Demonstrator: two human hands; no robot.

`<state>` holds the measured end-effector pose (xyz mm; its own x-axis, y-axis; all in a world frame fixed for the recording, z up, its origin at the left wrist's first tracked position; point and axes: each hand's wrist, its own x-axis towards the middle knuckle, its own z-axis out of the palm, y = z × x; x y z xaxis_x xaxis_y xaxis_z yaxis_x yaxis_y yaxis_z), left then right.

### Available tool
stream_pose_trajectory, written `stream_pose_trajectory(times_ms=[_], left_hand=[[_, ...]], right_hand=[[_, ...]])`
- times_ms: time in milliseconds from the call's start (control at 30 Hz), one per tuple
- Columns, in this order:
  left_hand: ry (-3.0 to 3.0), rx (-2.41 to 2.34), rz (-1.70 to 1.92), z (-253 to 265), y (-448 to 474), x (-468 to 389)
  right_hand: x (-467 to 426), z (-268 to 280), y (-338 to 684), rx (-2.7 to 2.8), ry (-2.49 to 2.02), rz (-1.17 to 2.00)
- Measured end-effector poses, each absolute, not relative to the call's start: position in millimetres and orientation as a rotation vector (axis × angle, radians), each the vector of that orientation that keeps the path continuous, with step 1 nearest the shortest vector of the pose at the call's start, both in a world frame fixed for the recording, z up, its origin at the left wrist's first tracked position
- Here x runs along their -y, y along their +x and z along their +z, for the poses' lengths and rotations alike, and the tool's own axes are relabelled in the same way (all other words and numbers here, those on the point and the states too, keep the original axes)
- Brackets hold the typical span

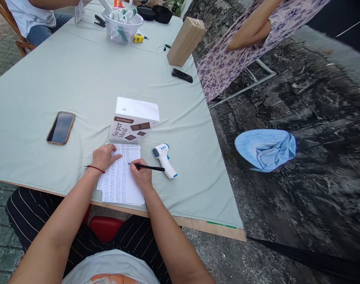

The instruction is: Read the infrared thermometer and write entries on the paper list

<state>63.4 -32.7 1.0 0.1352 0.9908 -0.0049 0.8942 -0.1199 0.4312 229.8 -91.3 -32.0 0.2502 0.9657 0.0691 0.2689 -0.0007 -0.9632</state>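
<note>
White paper (133,189) with columns of small writing lies at the table's near edge. My left hand (103,158), a red cord at its wrist, rests on the sheet's upper left with fingers spread. In my right hand (142,177) is a black pen (153,167), its tip at the paper right of the written columns. Just beyond the sheet stands a white "Super Meal" box (137,114) with chocolate pieces printed on it. A white and blue infrared thermometer (165,161) lies to the right of my right hand.
A phone (60,128) lies at left. Farther back are a cardboard box (186,41), a black device (182,75), a plastic basket (123,33) with bottles, a yellow tape measure (138,38) and black pans (154,14). People are at the far left and right. A blue hat (265,150) is beyond the right edge.
</note>
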Motion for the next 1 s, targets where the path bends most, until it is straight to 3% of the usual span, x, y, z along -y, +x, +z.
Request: stream_pose_trajectory(times_ms=[1000], left_hand=[[2.06,-1.827,0.43,2.7,64.2,33.2]], right_hand=[[91.4,-31.5,229.8,1.198,-1.486,0.833]])
